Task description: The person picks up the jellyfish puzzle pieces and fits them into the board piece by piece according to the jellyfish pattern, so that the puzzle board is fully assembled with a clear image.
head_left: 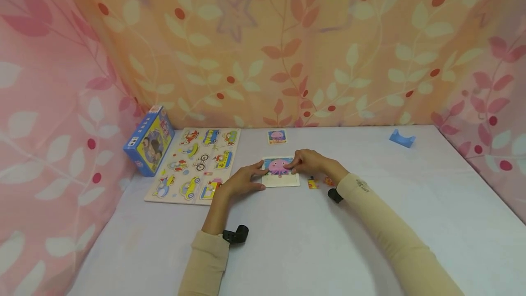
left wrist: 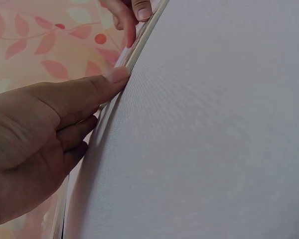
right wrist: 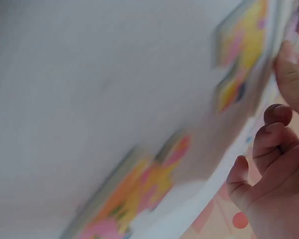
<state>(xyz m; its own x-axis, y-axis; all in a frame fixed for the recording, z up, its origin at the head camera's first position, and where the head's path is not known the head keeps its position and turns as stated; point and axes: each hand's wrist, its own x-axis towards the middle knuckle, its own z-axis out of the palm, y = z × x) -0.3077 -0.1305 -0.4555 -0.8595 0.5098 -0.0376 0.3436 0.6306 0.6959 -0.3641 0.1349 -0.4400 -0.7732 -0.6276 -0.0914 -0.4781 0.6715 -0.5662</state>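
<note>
A small jigsaw puzzle board lies on the table, with a pink octopus picture filling its upper part and a bare pale strip along the near side. My left hand grips the board's left end, thumb by the near corner and fingers at the left edge. In the left wrist view the thumb presses the board's edge. My right hand bends over the upper right of the picture, thumb and index finger pinching a puzzle piece there; the fingers mostly hide it. Two loose yellow-and-orange puzzle pieces lie beside the board, near the right wrist.
Behind the board lies a small octopus picture card. To the left are a large vehicle puzzle board and an upright blue box. A blue plastic holder stands at the back right, before the floral curtain.
</note>
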